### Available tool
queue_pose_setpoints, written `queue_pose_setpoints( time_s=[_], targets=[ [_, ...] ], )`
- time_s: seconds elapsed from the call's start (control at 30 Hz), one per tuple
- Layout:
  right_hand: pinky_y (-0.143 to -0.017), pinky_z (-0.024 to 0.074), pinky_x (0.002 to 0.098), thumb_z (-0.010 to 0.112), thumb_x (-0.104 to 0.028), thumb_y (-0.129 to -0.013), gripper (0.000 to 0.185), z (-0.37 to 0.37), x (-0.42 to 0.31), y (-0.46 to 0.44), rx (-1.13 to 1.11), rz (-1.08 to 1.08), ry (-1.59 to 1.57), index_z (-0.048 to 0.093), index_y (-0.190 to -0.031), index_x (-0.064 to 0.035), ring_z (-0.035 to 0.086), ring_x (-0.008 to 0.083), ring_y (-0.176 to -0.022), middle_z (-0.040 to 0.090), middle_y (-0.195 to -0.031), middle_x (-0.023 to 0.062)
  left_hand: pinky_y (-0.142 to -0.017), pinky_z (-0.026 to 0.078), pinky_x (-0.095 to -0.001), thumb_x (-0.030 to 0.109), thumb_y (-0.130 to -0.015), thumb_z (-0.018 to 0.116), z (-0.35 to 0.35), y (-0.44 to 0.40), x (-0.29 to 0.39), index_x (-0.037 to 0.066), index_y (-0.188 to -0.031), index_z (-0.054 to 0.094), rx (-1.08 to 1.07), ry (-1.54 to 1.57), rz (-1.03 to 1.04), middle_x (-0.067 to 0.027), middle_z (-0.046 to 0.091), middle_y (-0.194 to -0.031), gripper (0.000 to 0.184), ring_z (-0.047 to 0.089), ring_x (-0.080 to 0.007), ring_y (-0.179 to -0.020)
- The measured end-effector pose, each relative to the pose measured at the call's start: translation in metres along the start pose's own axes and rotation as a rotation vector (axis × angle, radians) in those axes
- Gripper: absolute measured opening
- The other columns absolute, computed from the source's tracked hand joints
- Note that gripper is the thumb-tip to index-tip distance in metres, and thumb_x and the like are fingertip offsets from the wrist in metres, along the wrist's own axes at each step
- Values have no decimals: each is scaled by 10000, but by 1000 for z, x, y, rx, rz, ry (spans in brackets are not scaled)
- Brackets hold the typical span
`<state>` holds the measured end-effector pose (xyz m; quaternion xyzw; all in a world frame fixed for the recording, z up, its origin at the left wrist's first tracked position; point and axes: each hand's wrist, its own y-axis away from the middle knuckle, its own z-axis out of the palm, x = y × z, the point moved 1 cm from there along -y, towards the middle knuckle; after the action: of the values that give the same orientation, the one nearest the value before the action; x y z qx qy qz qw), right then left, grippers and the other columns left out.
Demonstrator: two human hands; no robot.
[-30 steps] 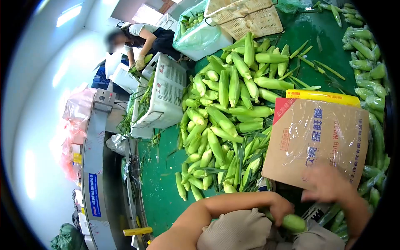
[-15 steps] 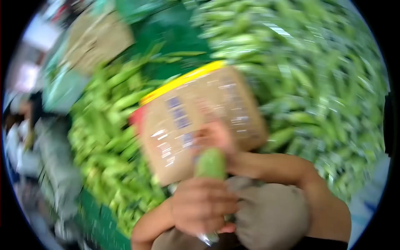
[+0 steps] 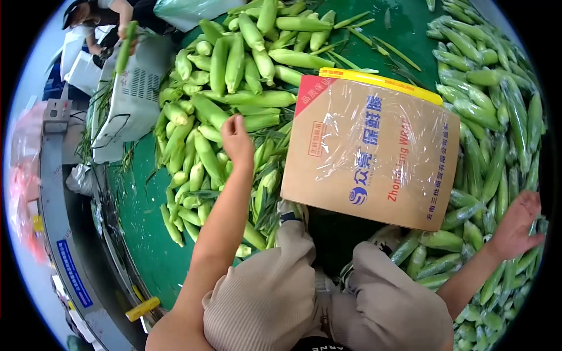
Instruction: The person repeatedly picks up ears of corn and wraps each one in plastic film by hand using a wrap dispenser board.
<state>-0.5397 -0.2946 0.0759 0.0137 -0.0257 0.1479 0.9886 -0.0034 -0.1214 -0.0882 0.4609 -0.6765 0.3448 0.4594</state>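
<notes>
Over the pile of unwrapped corn cobs (image 3: 208, 155) hangs my left hand (image 3: 236, 137), its fingers curled together with no cob visible in them. My right hand (image 3: 518, 225) is at the far right, above the plastic-wrapped cobs (image 3: 494, 164); its fingers are spread and hold nothing. Between the two piles, in front of my knees, lies a brown cardboard box (image 3: 374, 152) with blue and red print. Clear film covers part of its top, and a yellow tube or strip (image 3: 380, 85) runs along its far edge.
Upper left, another person's hand (image 3: 127, 41) holds a cob over a white crate (image 3: 134, 88). A grey metal machine edge (image 3: 64, 216) and a yellow roll (image 3: 142, 309) are at the left. Loose leaves and stalks lie on the green floor (image 3: 143, 205).
The cob held in my left hand earlier has left it. My hands have moved apart, left over the unwrapped pile and right over the wrapped one. The view has swung with my head.
</notes>
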Motion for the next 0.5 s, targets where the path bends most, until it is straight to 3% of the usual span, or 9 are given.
queue_pose_setpoints(
  time_s=[0.07,0.13,0.17,0.2,0.3,0.33,0.43,0.47,0.5],
  targets=[
    [-874,460,351,750,-301,-916,672,-18,-4,1,26,-75,393,488,-1463,-10,503,175,-901,616,-1167,58,-1040,453,-473,470,-955,679,-40,-49,-94,-56,-1240,600,156,-510,-116,-254,579,-1299,603,559,-408,-1206],
    [-804,459,306,729,-344,-954,625,-43,28,5,-11,-17,845,502,-1433,-13,517,129,-823,620,-1112,42,-1049,448,-488,503,-947,679,-34,-57,-96,-52,-1295,561,182,-584,-122,-283,527,-1358,666,544,-431,-1230],
    [-791,468,303,743,-356,-944,609,-52,45,13,-51,25,943,523,-1399,-16,531,128,-822,625,-1096,46,-1054,445,-495,519,-943,679,-38,-56,-98,-51,-1322,541,186,-641,-138,-297,501,-1388,698,536,-443,-1241],
    [-779,477,301,758,-369,-935,594,-61,58,19,-101,58,1039,544,-1364,-18,544,126,-822,630,-1080,49,-1084,435,-494,604,-889,711,-36,-73,-102,-64,-1375,496,140,-668,-170,-291,493,-1406,854,524,-453,-1272],
    [-768,506,289,783,-357,-917,551,-78,67,29,-27,95,1162,575,-1309,-31,604,141,-849,645,-1068,54,-1103,450,-492,749,-722,784,-29,-122,-102,-103,-1420,469,5,-1025,-348,-304,497,-1451,1146,526,-428,-1331],
    [-776,532,286,804,-299,-897,541,-75,73,30,4,108,1173,578,-1310,-33,648,165,-890,659,-1069,59,-1089,467,-485,689,-727,818,-32,-140,-102,-85,-1391,522,-103,-1092,-272,-277,588,-1398,1062,583,-397,-1294],
    [-848,529,323,792,-91,-843,503,-69,61,25,-95,284,1479,600,-1304,-36,645,161,-955,675,-1043,60,-847,577,-436,431,-786,828,-44,-182,-161,55,-1257,650,-184,-183,-601,-131,701,-1153,629,682,-301,-1000],
    [-859,513,317,814,-104,-812,552,-67,52,20,-195,330,1809,609,-1321,-46,642,163,-965,675,-1056,55,-780,580,-440,352,-836,766,-38,-148,-119,77,-1213,610,-55,196,-767,-128,664,-1074,492,666,-291,-926],
    [-898,504,342,832,-137,-784,612,-54,47,12,-272,371,2232,611,-1352,-85,637,232,-1010,663,-1107,80,-780,577,-430,268,-861,697,-38,-127,-116,59,-1221,553,-114,720,-845,-136,634,-1056,441,648,-299,-943]
  ],
)
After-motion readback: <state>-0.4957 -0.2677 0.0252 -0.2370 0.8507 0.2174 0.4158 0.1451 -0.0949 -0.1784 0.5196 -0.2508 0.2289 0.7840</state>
